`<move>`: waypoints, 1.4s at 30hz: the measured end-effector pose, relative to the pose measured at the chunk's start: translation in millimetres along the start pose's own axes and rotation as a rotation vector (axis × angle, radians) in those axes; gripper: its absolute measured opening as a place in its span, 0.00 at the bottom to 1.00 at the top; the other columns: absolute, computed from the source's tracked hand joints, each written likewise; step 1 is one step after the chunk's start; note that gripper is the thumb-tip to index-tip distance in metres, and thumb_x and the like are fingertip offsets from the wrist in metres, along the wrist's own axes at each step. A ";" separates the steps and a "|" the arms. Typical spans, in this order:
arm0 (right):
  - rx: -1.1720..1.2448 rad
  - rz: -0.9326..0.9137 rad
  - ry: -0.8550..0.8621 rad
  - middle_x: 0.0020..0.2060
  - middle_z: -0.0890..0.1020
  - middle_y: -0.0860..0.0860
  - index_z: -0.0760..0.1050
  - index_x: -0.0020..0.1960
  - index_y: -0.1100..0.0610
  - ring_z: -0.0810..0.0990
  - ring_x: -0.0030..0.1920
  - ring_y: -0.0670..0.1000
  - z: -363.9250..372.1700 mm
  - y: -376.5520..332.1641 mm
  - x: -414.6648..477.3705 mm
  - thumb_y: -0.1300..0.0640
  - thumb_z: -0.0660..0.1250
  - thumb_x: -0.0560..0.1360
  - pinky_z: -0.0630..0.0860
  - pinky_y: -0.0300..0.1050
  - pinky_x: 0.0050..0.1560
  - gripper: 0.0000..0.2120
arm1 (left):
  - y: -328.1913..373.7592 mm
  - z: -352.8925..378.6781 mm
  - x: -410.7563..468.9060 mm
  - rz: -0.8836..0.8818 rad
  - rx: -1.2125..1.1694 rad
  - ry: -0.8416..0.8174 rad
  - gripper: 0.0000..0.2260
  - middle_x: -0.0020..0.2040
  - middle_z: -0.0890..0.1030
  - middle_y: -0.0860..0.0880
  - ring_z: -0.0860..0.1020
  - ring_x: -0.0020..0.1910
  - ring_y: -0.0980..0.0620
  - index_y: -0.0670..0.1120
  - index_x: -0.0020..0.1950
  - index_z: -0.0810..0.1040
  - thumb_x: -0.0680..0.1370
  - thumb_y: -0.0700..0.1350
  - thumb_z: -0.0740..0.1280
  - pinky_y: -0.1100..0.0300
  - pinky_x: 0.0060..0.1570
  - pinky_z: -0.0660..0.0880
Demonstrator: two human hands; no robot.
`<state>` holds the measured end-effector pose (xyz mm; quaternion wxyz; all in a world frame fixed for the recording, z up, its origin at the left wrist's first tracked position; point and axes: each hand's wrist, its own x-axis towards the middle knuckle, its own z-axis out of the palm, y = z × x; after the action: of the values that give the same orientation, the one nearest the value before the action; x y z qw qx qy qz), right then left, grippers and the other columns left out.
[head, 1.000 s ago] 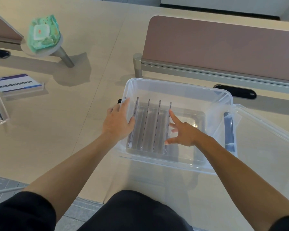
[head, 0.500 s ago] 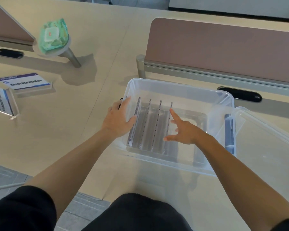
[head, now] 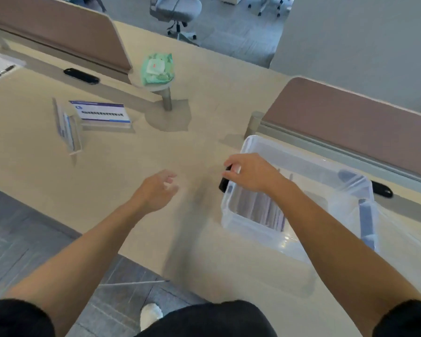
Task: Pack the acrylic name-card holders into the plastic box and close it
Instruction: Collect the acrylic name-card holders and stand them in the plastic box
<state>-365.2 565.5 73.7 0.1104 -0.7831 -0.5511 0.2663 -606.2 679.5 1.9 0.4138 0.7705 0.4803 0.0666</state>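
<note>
Spreading across most of the view, the pale desk (head: 122,181) carries everything we see, with two brown divider panels (head: 350,132) along its far side. On its right part sits the clear plastic box (head: 241,224), uncovered, with several acrylic name-card holders (head: 265,210) standing on edge inside; its lid (head: 404,242) lies beside it to the right. Our right hand (head: 250,173) hovers over the box's left rim, fingers curled beside a small black object (head: 225,182) at that rim; motion blur keeps us from telling whether it grips anything. Our left hand (head: 156,190) hangs empty above bare desk, fingers loosely spread. Well apart to the left, two more holders (head: 100,113) with printed cards rest on the desk, nothing lying between them and our left hand. Beyond them a green wipes packet (head: 157,69) sits on a round stand.
</note>
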 end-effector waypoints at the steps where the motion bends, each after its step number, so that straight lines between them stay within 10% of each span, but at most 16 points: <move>1: -0.039 -0.002 -0.005 0.51 0.82 0.47 0.77 0.61 0.49 0.80 0.52 0.50 6.0 -22.3 6.9 0.42 0.66 0.77 0.76 0.47 0.56 0.16 | -14.0 -14.6 -5.9 -0.002 -0.019 0.003 0.15 0.57 0.79 0.47 0.78 0.50 0.48 0.47 0.65 0.75 0.78 0.46 0.68 0.57 0.53 0.74; 16: -0.396 -0.070 -0.031 0.58 0.80 0.50 0.76 0.62 0.47 0.77 0.62 0.55 56.6 -218.5 125.8 0.38 0.63 0.76 0.75 0.53 0.60 0.19 | -140.1 -184.9 -12.6 -0.151 -0.248 0.248 0.13 0.55 0.79 0.52 0.79 0.50 0.50 0.51 0.62 0.77 0.78 0.50 0.66 0.59 0.45 0.72; 35: -0.448 -0.051 -0.046 0.61 0.78 0.54 0.72 0.66 0.54 0.77 0.61 0.58 76.7 -257.8 364.9 0.43 0.64 0.77 0.74 0.51 0.52 0.22 | -176.4 -298.4 231.9 -0.172 0.456 0.374 0.26 0.69 0.69 0.43 0.65 0.66 0.38 0.48 0.71 0.69 0.73 0.40 0.67 0.48 0.63 0.67; 42: -0.446 -0.002 -0.063 0.60 0.74 0.54 0.68 0.68 0.53 0.77 0.60 0.58 112.7 -294.8 438.3 0.46 0.67 0.75 0.70 0.50 0.47 0.25 | -209.6 -302.2 315.4 -0.122 0.733 0.185 0.33 0.76 0.61 0.47 0.53 0.76 0.41 0.51 0.75 0.62 0.72 0.44 0.70 0.45 0.74 0.50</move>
<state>-553.0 1064.6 -12.2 -0.0825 -0.7789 -0.6002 0.1620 -733.8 1144.7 -42.1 0.0690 0.8279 0.5528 -0.0650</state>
